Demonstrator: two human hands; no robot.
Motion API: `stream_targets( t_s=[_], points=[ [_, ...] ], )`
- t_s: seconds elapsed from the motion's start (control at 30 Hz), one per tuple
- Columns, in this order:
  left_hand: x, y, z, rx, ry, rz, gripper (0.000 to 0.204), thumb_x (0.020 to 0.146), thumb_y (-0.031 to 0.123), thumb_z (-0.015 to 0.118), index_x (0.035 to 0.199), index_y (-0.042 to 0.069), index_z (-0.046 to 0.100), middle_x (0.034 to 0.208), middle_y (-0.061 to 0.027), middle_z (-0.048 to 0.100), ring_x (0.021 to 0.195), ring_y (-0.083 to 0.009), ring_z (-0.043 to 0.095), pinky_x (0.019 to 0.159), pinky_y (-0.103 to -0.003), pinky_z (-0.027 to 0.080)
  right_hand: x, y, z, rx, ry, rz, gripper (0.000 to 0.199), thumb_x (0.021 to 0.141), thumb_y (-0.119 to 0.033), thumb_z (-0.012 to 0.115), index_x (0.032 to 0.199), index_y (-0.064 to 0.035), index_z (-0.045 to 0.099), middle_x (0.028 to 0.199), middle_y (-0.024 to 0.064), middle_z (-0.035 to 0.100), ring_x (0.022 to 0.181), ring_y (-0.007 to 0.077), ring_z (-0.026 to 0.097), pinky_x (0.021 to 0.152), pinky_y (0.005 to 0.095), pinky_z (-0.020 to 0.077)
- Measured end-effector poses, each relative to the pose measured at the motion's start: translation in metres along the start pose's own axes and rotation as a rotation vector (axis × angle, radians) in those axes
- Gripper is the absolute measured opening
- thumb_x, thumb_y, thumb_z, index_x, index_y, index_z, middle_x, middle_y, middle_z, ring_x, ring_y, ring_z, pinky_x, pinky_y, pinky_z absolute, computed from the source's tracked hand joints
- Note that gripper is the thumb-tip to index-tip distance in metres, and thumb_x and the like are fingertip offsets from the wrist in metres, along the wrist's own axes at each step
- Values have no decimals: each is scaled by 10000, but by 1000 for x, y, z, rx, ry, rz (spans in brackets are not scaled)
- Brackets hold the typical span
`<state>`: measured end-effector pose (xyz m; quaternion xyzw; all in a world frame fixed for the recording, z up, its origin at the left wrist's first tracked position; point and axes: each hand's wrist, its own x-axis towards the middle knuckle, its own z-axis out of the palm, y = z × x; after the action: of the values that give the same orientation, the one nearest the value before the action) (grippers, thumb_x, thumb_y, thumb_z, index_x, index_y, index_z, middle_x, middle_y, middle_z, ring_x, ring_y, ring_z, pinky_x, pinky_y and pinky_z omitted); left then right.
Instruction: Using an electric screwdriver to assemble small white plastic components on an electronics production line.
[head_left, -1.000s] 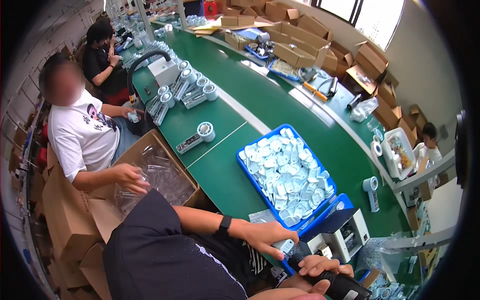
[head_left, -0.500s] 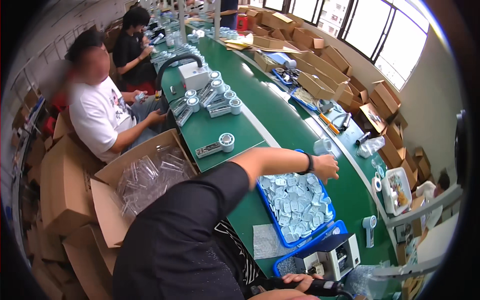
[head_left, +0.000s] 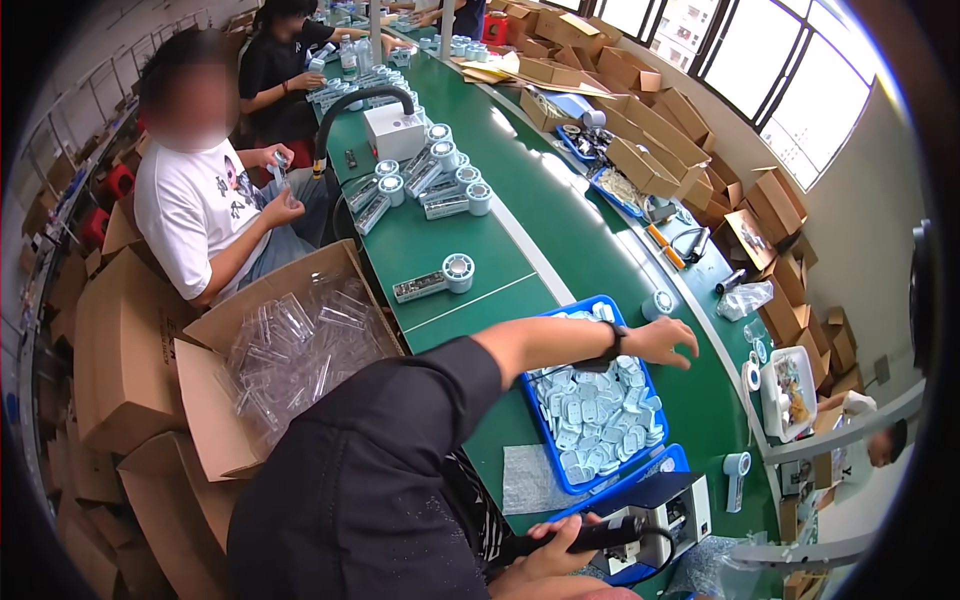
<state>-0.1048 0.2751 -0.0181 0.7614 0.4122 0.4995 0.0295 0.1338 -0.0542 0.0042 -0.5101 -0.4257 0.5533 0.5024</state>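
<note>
My left hand [head_left: 668, 342] reaches across the blue tray [head_left: 540, 405], fingers apart and holding nothing. Just beyond it on the green bench stands a light blue round fan head [head_left: 657, 305]; whether a handle joins it is hidden. The tray is heaped with small pale blue plastic covers [head_left: 600, 420]. Low in the picture, my right hand [head_left: 555, 550] is wrapped round a black electric screwdriver [head_left: 600, 536] with a cable. Beside the screwdriver sits a white and dark boxy device [head_left: 680, 515] in a second blue tray [head_left: 660, 462]. A handheld fan [head_left: 737, 480] lies farther right.
An open carton [head_left: 210, 400] of clear plastic parts stands left of the bench. Several handheld fans [head_left: 440, 180] lie near a white box [head_left: 395, 132] with a black hose. Two co-workers [head_left: 200, 190] sit along the left side. Cartons [head_left: 640, 165] line the window side.
My left hand has shifted right and its fingers have spread. The fan head beside it has changed its tilt. My right hand has raised the screwdriver. The near co-worker's hands have lifted.
</note>
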Motion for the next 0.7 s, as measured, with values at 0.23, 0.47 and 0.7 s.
stream_targets(
  t_s=[0.23,0.47,0.7],
  points=[
    [-105,125,-111,-372,368,-426,140,943,127,668,1009,5,687,944,-96,693,877,-159,651,787,-292,511,88,0,49,-873,171,-315,559,834,-44,693,1343,-10,465,943,227,657,816,369,662,746,482,525],
    [-229,138,-202,532,393,-551,115,855,126,710,942,55,688,971,-85,660,958,-281,622,872,-389,466,102,-16,82,-1179,-13,-239,543,809,-23,678,1319,-2,490,1086,269,664,1023,444,633,869,506,484],
    [-294,114,-260,1006,99,-868,614,817,146,709,1389,208,495,1121,-132,541,1049,-331,550,881,-457,440,115,-10,77,-1199,-154,-148,593,808,-21,691,1360,-2,475,1086,264,678,1009,447,644,891,495,491]
  ],
)
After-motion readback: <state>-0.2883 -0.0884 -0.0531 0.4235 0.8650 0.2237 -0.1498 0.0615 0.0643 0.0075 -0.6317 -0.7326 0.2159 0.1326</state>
